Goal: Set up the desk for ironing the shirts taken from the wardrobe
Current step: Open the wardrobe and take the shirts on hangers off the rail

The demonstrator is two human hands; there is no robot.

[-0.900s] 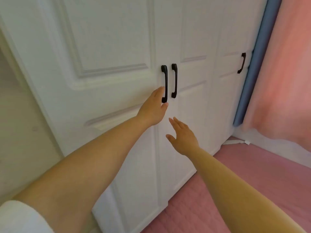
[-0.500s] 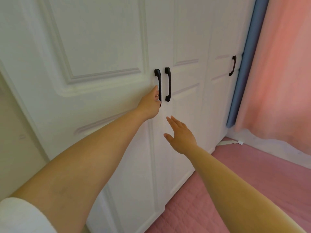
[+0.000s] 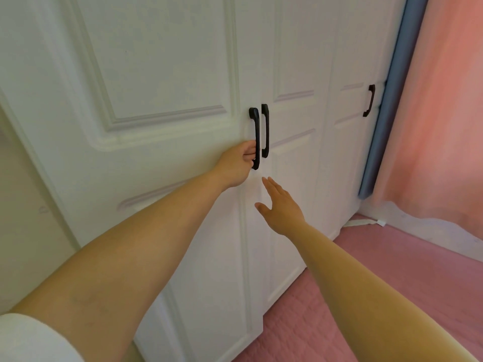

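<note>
Gripping the lower part of a slim black bar handle, the left hand has its fingers curled behind the bar, with the thumb side toward the camera. That handle sits on the left door of a white wardrobe, which fills most of the view. The doors are smooth, painted white, with raised rectangular panel mouldings. Three black handles show in all: the gripped one, its twin just beside it on the neighbouring door, and a third well apart to the right on a further door. All three are upright, rounded bars with short bent ends.

The right hand hovers below the paired handles, its grip fully open: fingers straight and together, thumb spread, holding nothing. Whether its fingertips touch the door cannot be told.

A white sleeve covers the left upper arm at the bottom corner. To the right of the wardrobe hangs a narrow blue strip and then a soft pink curtain. A pink quilted floor covering, stitched in squares, lies at the foot of the doors.
</note>
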